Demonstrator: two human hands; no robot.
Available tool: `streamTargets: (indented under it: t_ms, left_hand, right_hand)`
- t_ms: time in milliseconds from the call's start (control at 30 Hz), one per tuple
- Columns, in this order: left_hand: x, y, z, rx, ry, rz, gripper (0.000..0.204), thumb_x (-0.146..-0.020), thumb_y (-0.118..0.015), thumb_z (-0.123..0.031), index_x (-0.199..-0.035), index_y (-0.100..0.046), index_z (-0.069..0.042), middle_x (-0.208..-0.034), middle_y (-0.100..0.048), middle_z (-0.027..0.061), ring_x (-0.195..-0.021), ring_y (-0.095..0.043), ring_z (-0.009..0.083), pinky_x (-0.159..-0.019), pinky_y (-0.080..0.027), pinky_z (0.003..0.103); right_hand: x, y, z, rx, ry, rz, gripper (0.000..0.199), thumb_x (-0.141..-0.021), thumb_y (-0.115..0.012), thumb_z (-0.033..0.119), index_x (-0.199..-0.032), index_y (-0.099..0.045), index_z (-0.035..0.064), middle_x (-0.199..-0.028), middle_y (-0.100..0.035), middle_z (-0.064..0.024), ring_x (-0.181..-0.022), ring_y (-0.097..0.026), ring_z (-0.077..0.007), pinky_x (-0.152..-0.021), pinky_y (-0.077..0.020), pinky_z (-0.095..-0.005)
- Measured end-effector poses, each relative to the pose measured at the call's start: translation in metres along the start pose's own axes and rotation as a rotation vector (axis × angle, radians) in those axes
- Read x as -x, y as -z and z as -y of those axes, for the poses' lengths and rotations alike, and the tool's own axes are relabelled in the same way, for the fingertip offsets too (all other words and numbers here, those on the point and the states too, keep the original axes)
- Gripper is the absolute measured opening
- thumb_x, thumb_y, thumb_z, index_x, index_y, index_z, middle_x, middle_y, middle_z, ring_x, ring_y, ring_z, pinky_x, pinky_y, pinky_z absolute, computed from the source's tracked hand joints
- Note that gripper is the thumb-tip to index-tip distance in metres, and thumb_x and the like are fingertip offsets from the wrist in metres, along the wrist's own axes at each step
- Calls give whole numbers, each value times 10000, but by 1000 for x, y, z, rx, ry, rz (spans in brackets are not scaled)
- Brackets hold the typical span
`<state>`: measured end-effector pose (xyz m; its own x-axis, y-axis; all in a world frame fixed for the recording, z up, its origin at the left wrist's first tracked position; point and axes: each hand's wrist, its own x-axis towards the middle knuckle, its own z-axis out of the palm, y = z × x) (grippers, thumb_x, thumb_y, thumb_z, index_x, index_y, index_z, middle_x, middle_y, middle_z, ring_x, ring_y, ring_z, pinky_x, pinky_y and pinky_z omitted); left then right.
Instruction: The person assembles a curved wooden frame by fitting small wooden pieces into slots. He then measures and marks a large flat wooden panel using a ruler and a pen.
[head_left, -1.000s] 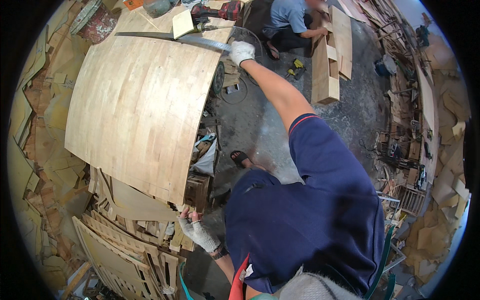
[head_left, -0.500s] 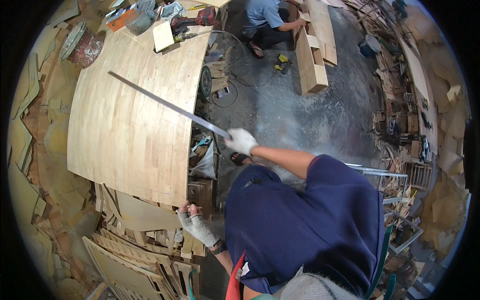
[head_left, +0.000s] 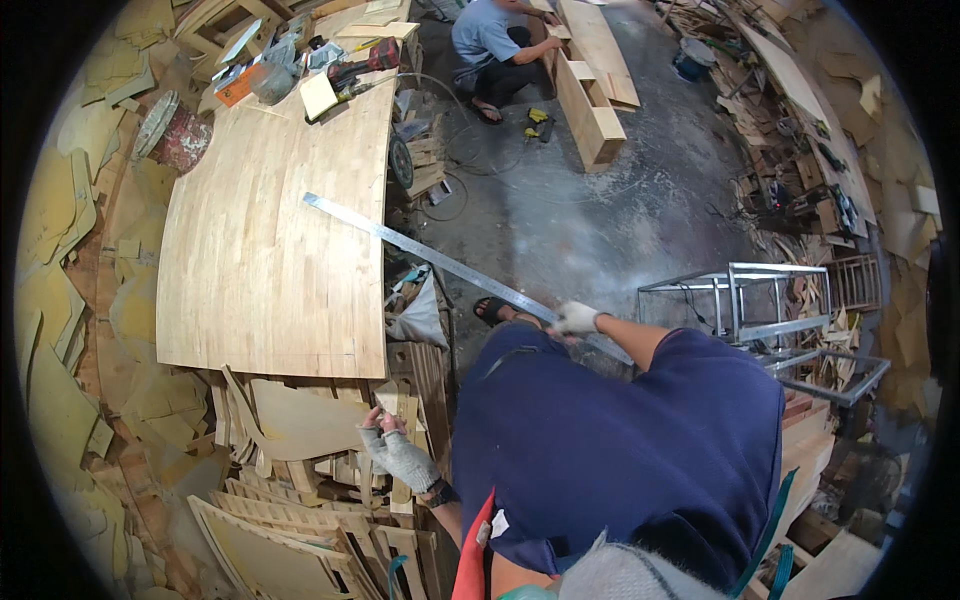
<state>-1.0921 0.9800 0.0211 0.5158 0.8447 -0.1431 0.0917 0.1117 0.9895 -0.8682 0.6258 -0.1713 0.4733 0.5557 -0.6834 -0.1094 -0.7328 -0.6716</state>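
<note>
My right hand, in a white glove, is closed around a long steel ruler. The ruler slants from over the wooden panel on the left, across the panel's right edge, to beside my thigh. Its flat face shows, and one end sticks out behind my hand. Whether it touches the panel I cannot tell. Near the panel's front right corner is my left hand, in a grey glove with bare fingertips. Its fingers are bent together; anything between them is too small to make out.
A red cordless drill, a plastic jar and a paint-stained bucket stand toward the back left. A person crouches by a long wooden box. Metal frames stand at right; wooden frames lean at lower left.
My right hand has drawn back toward my body and right, pulling the ruler partly off the panel. The ruler has turned its broad face up. My left hand stays near the panel's corner.
</note>
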Motion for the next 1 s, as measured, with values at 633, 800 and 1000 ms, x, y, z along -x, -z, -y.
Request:
streamTargets:
  t_ms: [633,800,1000]
  left_hand:
    - [85,44,28,96,75,-107,265,-1001,-612,-155,-1232,-589,-27,-930,-555,21,-782,-514,103,-725,-440,260]
    - [103,32,32,155,83,-61,564,-1061,-513,-327,-1510,-320,-47,-1175,-592,147,-1001,-617,219,-949,-487,359]
    - [127,-9,28,459,110,-117,765,-1040,-338,-628,-1512,-285,-28,-1385,-511,255,-1197,-589,365,-1060,-447,473]
  right_hand:
    - [6,-66,152,123,221,-328,519,-948,-590,549,-944,-736,51,-800,-685,-212,-782,-679,-364,-721,-502,-455]
    - [22,-72,150,202,431,-54,469,-929,-670,494,-984,-746,34,-708,-666,-147,-661,-651,-237,-642,-494,-393]
    - [40,-72,144,312,635,309,475,-882,-708,506,-879,-720,31,-753,-691,-173,-719,-683,-321,-650,-496,-433]
